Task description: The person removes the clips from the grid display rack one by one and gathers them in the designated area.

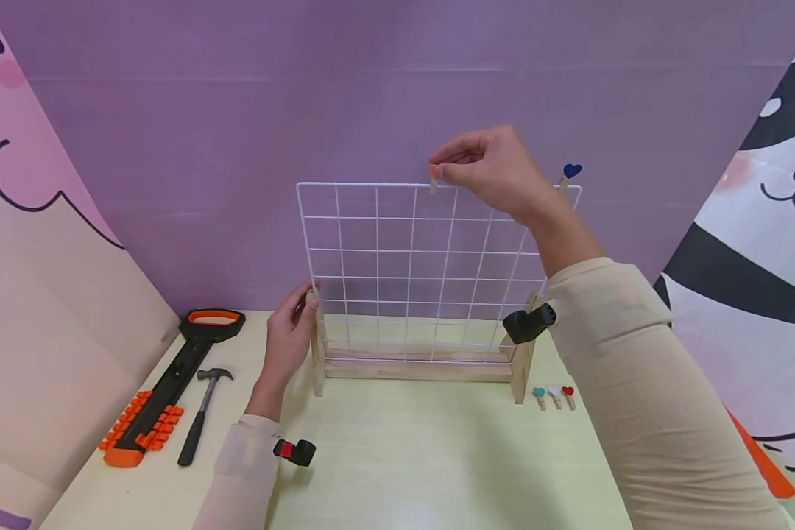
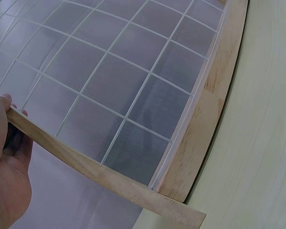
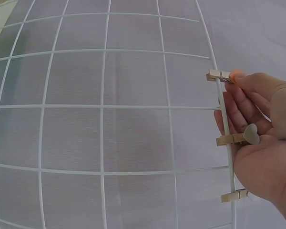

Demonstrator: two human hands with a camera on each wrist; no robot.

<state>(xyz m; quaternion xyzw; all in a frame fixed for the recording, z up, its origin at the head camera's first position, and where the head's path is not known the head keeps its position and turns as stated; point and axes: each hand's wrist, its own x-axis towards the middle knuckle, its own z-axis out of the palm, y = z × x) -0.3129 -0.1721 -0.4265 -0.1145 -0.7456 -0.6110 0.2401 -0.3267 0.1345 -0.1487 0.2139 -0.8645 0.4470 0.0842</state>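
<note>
A white wire grid panel (image 1: 397, 250) stands upright in a wooden stand (image 1: 417, 370). My right hand (image 1: 497, 173) is at the panel's top wire, thumb and fingers pinching a small wooden clothespin (image 3: 218, 75) with an orange heart (image 1: 433, 171). The pin's jaws straddle the wire in the right wrist view. Further along that wire sit a clothespin with a pale heart (image 3: 236, 139), close by the palm, and another clothespin (image 3: 234, 195). A dark blue heart clothespin (image 1: 572, 171) shows near the right corner. My left hand (image 1: 288, 342) grips the stand's left wooden upright (image 2: 86, 164) near its top.
Right of the stand lie a teal heart clothespin (image 1: 539, 395), a white one (image 1: 555, 396) and a red one (image 1: 568, 396) on the table (image 1: 397, 456). At left are a claw hammer (image 1: 202, 419) and a black-and-orange tool (image 1: 179, 375) with orange pieces along its sides.
</note>
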